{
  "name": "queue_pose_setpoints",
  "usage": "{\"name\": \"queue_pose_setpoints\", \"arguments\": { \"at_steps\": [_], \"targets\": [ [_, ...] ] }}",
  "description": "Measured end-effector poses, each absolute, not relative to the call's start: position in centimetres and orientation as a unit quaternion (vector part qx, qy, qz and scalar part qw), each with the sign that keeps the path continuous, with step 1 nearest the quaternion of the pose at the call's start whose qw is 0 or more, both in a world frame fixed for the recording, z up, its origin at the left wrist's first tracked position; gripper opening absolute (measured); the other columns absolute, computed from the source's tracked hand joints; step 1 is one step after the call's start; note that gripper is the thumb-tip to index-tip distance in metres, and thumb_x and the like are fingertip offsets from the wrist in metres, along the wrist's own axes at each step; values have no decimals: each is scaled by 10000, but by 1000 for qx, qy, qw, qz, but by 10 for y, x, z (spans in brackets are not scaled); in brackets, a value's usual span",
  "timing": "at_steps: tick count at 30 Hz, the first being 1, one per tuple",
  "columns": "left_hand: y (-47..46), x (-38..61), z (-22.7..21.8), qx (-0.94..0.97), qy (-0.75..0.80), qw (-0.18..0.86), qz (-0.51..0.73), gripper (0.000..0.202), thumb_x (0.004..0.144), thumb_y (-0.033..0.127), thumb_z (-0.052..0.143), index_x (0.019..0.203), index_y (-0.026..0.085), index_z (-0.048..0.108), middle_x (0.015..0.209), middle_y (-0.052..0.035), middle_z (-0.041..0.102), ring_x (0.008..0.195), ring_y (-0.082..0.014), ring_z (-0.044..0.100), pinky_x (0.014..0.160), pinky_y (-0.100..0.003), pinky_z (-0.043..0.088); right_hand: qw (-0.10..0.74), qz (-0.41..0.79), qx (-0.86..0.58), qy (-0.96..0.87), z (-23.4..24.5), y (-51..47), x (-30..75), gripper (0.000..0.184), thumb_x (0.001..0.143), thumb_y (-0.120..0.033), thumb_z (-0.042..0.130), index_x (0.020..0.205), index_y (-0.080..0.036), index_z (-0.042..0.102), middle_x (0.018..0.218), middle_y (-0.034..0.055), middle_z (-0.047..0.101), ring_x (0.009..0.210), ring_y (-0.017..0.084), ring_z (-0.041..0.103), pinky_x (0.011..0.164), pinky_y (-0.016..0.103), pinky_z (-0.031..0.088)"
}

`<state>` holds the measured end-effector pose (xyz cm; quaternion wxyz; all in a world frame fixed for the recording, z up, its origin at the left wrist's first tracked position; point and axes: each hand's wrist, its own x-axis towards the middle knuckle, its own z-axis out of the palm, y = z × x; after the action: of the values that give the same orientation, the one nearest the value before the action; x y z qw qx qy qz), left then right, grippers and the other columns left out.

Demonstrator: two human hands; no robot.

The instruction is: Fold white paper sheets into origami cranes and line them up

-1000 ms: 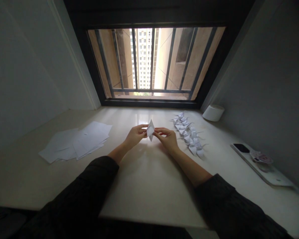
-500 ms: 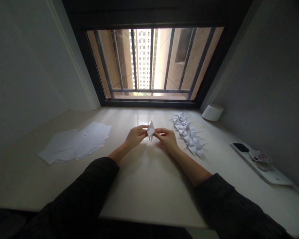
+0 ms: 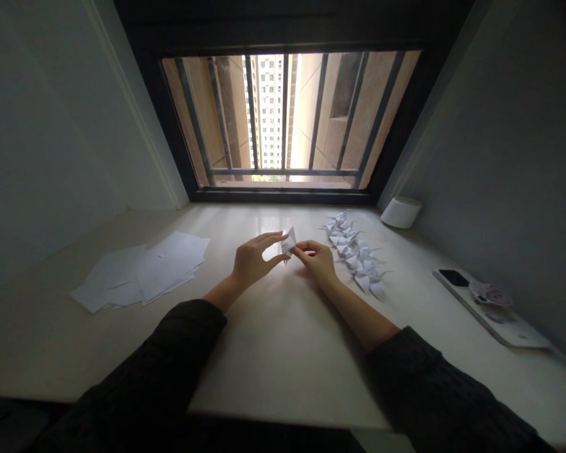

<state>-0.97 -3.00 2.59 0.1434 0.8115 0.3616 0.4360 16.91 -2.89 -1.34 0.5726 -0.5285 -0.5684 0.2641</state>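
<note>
A small folded piece of white paper (image 3: 288, 241) with pointed ends is held up over the white sill, between my two hands. My right hand (image 3: 318, 261) pinches its right side between thumb and fingertips. From the left, my left hand (image 3: 255, 257) curves around it, the fingers at its upper edge and the thumb at its lower edge, with a gap inside the curl. Fingertips hide parts of the paper's edges. Just right of my right hand stand several folded paper cranes (image 3: 356, 251), crowded together in rows.
Loose white paper sheets (image 3: 170, 264) lie in an overlapping pile at the left. On the right are a phone (image 3: 495, 314) with a round grip on its back and a white cup-like object (image 3: 400, 212) by the wall. A barred window (image 3: 283, 196) closes off the back.
The folded paper has turned and tilted to the right. My left hand has shifted from a pinch at its left side to a wider hold at top and bottom. My right hand stays almost still.
</note>
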Motion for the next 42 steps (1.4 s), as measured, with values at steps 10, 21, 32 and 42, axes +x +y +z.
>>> {"name": "queue_pose_setpoints", "arguments": {
  "at_steps": [10, 21, 32, 42],
  "targets": [
    [-29, -9, 21, 779, 359, 150, 492, 187, 755, 348, 675, 932, 316, 725, 999, -9, 715, 989, -218, 644, 918, -354, 459, 562, 262, -516, -591, -15, -29, 167, 317, 653, -514, 683, 709, -203, 716, 748, 52, 714, 660, 185, 642, 554, 271, 467],
    [-34, -7, 25, 780, 352, 164, 490, 188, 760, 357, 669, 932, 309, 729, 998, -15, 715, 953, -209, 650, 889, -327, 468, 561, 265, -519, -588, -14, -30, 167, 329, 655, -517, 684, 696, -192, 707, 738, 56, 710, 647, 183, 641, 546, 267, 460],
    [-37, -5, 28, 772, 338, 177, 509, 208, 729, 348, 704, 929, 298, 723, 1016, -18, 708, 997, -209, 636, 936, -332, 453, 564, 282, -514, -582, -13, -30, 167, 296, 668, -492, 674, 693, -199, 702, 731, 45, 710, 641, 177, 632, 562, 270, 457],
    [-19, 3, 7, 599, 392, 536, 447, 657, 654, 437, 745, 1206, 127, 572, 950, -115, 714, 892, -228, 662, 828, -366, 493, 602, 344, -462, -553, -12, -30, 165, 328, 646, -508, 696, 732, -192, 686, 801, 55, 707, 752, 202, 646, 635, 294, 490]
  ]
}}
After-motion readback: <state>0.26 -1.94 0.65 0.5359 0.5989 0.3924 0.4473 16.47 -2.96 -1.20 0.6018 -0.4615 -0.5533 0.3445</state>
